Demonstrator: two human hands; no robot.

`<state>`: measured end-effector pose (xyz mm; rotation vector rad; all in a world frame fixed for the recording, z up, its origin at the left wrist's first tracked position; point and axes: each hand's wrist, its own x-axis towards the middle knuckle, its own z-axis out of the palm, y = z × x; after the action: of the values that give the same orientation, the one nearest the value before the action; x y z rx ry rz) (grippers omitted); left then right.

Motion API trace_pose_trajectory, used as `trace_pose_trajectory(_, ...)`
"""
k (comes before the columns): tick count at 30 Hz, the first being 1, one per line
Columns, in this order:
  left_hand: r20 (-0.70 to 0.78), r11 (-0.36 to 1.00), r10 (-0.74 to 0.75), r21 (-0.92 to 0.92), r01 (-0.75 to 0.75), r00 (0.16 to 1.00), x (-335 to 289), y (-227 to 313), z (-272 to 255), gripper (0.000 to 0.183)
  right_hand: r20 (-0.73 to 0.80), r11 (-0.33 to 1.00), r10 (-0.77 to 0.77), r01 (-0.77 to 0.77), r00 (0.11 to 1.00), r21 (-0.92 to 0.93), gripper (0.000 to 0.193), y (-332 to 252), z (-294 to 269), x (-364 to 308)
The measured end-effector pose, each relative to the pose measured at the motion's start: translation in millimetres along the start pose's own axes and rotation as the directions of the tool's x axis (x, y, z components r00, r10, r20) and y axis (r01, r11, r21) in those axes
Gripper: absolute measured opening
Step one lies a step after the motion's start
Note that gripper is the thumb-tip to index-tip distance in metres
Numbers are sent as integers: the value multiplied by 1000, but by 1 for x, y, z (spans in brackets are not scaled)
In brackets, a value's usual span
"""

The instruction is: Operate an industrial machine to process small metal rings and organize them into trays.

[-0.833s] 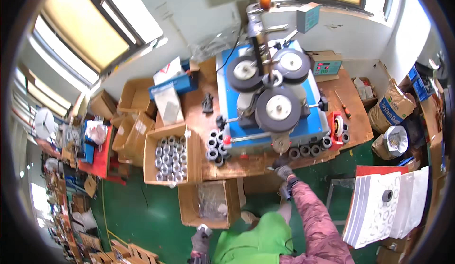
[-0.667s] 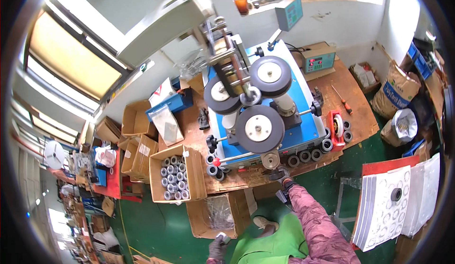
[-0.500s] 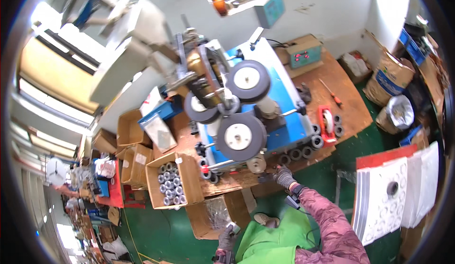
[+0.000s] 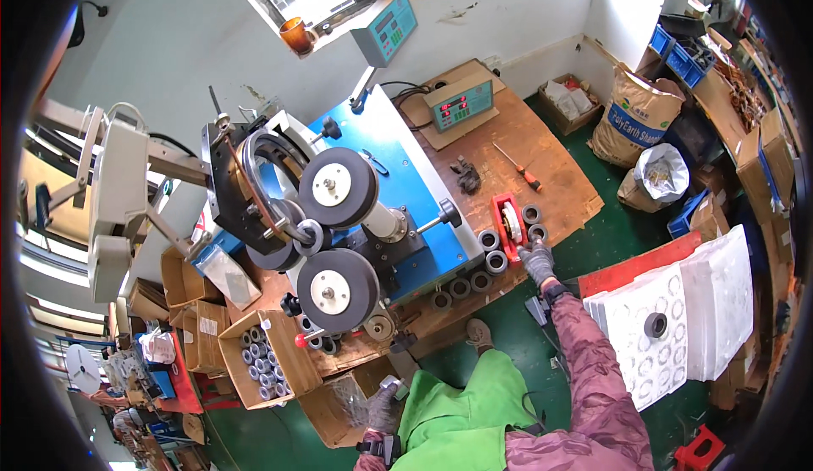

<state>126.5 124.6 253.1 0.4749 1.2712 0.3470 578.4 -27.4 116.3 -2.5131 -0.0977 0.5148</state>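
Note:
My right hand (image 4: 537,263), in a grey glove, reaches to the near end of the red tape dispenser (image 4: 509,229) on the table. Its fingers are stretched toward a dark ring (image 4: 538,232) beside the dispenser; whether they touch it I cannot tell. Low in front of the green apron, my gloved left hand (image 4: 383,410) is closed on a small pale grey piece (image 4: 391,384) whose kind is unclear. Several dark rings (image 4: 481,281) line the table's front edge. Left of them stands a blue-topped winding machine (image 4: 440,247) with large black rollers (image 4: 338,290) around a small ring (image 4: 315,238).
An open carton of silvery rings (image 4: 264,365) stands left of the machine, another carton (image 4: 326,416) below it. A screwdriver (image 4: 518,166) and a control box (image 4: 462,105) lie farther back. At right, a white sheet stack (image 4: 648,361) bears one dark ring (image 4: 655,325).
My right hand has moved right, from the machine's front edge to the tape dispenser and rings. The view has turned to the right. My left hand still holds the pale grey piece.

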Motion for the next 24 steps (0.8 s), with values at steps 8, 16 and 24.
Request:
trace_pose_trajectory(8, 3, 995, 49, 91, -49, 999, 10, -4, -20, 37, -82, 966, 105, -82, 991, 246, 51, 8, 28, 37)
trace_pose_trajectory(16, -8, 992, 40, 117, -39, 999, 15, -5, -12, 33, 295, 812, 178, -309, 939, 494, 20, -9, -25, -39)
trace_pose_trajectory(24, 18, 987, 5, 161, -7, 1000, 8, 1, 24, 30, 319, 807, 113, -274, 941, 524, 18, 44, -4, -56)
